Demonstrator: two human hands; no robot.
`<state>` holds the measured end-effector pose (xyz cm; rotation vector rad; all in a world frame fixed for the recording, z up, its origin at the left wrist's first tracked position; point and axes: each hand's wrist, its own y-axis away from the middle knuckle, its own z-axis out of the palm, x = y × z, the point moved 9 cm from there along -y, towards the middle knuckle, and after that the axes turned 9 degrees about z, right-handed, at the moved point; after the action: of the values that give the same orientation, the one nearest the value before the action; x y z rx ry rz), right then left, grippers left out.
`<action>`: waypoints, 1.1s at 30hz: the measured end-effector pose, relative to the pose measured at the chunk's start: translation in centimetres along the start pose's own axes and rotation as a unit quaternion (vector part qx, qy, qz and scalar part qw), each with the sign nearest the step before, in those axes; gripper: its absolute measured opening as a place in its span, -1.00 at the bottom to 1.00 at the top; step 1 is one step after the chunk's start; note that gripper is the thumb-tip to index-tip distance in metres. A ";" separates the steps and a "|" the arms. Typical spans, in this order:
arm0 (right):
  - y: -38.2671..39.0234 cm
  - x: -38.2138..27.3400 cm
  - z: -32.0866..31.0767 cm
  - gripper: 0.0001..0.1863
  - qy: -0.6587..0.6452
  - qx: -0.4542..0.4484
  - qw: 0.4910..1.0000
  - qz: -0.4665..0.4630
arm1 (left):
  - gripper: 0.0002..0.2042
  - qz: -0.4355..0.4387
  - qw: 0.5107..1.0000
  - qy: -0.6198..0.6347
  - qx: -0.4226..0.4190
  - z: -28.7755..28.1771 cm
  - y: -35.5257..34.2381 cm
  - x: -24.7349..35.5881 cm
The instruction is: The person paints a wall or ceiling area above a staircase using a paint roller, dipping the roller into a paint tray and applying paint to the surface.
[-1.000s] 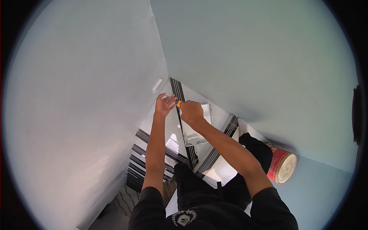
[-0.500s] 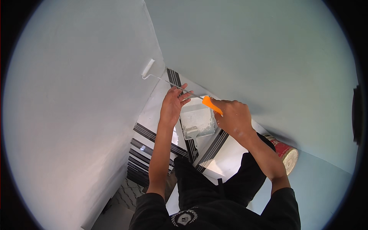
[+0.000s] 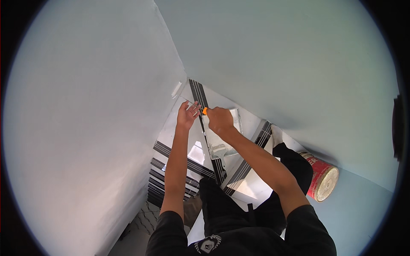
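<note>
A small paint roller with a white sleeve [image 3: 176, 90] is at the foot of the left wall, near the corner, its sleeve against the wall or very close to it. My right hand [image 3: 219, 120] is closed around its orange handle [image 3: 205, 111]. Beside the thin metal rod, my left hand [image 3: 188, 114] has its fingers spread; whether they touch the rod I cannot tell. Partly behind my right hand lies a paint tray [image 3: 239, 123] smeared with pale paint, on the striped tiles.
Pale walls [image 3: 106, 106] [image 3: 277, 55] meet in a corner ahead. White tiles with black stripes [image 3: 197, 91] form steps below me. A red and white bucket [image 3: 326, 181] rests at the right, by my leg. My foot [image 3: 276, 134] is against the right wall.
The roller has moved down the left wall toward its lower edge. My right hand has shifted left and forward, closer to my left hand. My left hand has moved slightly down.
</note>
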<state>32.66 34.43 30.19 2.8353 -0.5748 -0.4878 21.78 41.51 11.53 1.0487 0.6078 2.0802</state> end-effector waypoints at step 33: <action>24.8 -6.8 -46.2 -0.57 -0.120 0.064 0.989 0.050 | -0.57 0.141 0.901 0.026 -0.410 25.9 38.0 21.0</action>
<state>34.84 21.07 81.33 2.8673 -0.8164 -0.8064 19.76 35.95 61.70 0.5943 -0.4273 2.2683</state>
